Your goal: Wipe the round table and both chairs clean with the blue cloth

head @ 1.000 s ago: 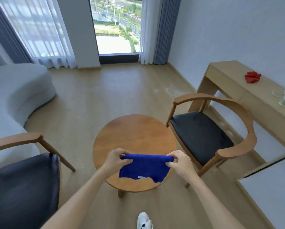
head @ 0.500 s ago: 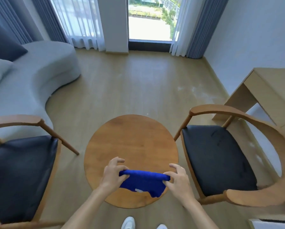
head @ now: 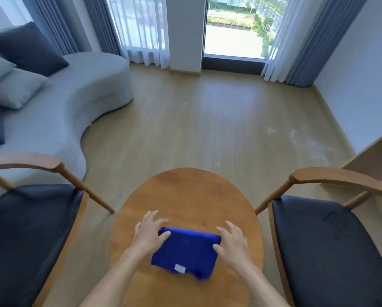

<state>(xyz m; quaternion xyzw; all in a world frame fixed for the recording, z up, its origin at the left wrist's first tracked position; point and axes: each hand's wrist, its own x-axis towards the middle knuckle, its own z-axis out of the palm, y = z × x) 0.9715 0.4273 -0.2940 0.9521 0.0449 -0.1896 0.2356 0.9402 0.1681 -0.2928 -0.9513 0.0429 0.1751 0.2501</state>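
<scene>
A folded blue cloth (head: 185, 251) with a small white label lies on the near half of the round wooden table (head: 185, 196). My left hand (head: 149, 234) is at the cloth's left edge with fingers spread, its thumb touching the cloth's top corner. My right hand (head: 232, 244) is at the cloth's right edge, fingers spread and thumb against the cloth. Neither hand curls round the cloth. A wooden chair with a black seat (head: 26, 229) stands left of the table. A matching chair (head: 331, 240) stands on the right.
A curved grey sofa (head: 75, 103) with grey and dark cushions fills the left side. A wooden desk's corner (head: 376, 151) shows at the right edge. Open wood floor (head: 207, 120) stretches beyond the table to the window and curtains.
Both hands pinched the cloth's top edge and held it up before. Now the cloth lies flat on the table and both hands have opened. The view has moved in over the table.
</scene>
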